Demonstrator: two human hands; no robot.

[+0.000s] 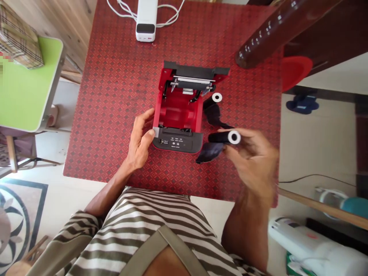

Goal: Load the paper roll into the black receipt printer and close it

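A red and black label printer [179, 143] sits with its lid [198, 73] raised, its red inner bay uncovered. My left hand [141, 140] grips the printer's left side, thumb on the front corner and fingers along the wall. To the right of the printer, my right hand [253, 151] pinches a black ribbon roll [220, 137] by its white-cored end. A loose strip of dark ribbon [211, 152] hangs from that roll. Behind it is a second black ribbon roll [211, 100], beside the printer, with slack film trailing toward my right hand.
The printer stands on a table with a red patterned cover [115, 76]. A white power bank [146, 19] with white cables lies at the back. A dark brown tube-like object [258, 42] reaches over the back right. On the left stands a green table [28, 96].
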